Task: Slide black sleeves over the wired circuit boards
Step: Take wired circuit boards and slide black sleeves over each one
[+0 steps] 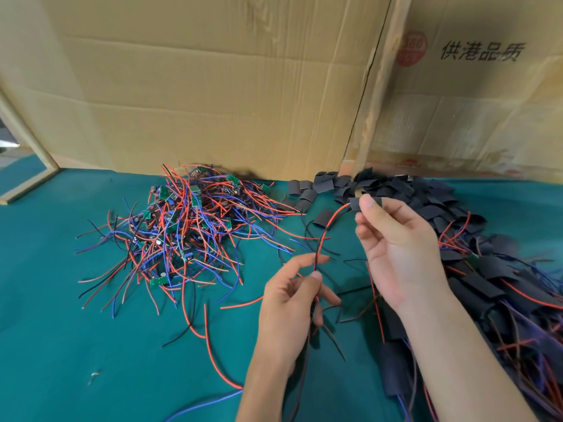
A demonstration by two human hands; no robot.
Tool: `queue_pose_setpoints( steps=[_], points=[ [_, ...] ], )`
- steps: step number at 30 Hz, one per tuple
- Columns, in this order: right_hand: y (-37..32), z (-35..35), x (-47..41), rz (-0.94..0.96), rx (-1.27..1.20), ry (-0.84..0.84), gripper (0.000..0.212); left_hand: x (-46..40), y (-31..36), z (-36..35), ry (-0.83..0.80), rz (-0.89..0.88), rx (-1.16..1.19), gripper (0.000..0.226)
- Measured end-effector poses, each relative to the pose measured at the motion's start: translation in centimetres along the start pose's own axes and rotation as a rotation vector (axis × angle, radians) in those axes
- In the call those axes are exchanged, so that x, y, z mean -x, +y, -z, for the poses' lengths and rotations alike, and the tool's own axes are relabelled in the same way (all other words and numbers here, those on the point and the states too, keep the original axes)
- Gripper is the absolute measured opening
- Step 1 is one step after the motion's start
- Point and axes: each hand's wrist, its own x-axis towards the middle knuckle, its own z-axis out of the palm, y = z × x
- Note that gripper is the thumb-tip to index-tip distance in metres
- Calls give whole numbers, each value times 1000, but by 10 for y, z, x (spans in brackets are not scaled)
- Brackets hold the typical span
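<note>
My right hand [393, 239] pinches a short black sleeve [355, 205] between thumb and fingertips, raised above the green table [61, 300]. A red wire [329, 223] and a black wire run out of the sleeve's left end and curve down to my left hand [292, 303]. My left hand pinches those wires between thumb and forefinger. The circuit board on these wires is hidden. A tangled heap of green wired circuit boards [182, 226] with red, blue and black wires lies to the left. Loose black sleeves [396, 190] are piled behind my right hand.
Sleeved boards with trailing wires [493, 293] are heaped along the right side. Cardboard walls [213, 86] stand at the back of the table. A wooden frame [36, 178] leans at the far left. Stray wires [213, 345] lie on the cloth near my left hand.
</note>
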Motion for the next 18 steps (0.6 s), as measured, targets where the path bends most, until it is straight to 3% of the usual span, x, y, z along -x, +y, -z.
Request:
queue_pose_setpoints(
  steps=[3,11,14,18],
  points=[
    [-5,4,-1,88,140,-39,28,-1,-1,0,14,1,-21,27],
    [-12,16,-4,154,406,-150,31,0,-1,-2,32,3,-53,26],
    [-6,16,-5,71,438,-169,46,0,0,-3,18,2,-54,25],
    [14,16,-2,-164,297,-178,70,1,2,-2,-1,5,-65,24]
  ],
)
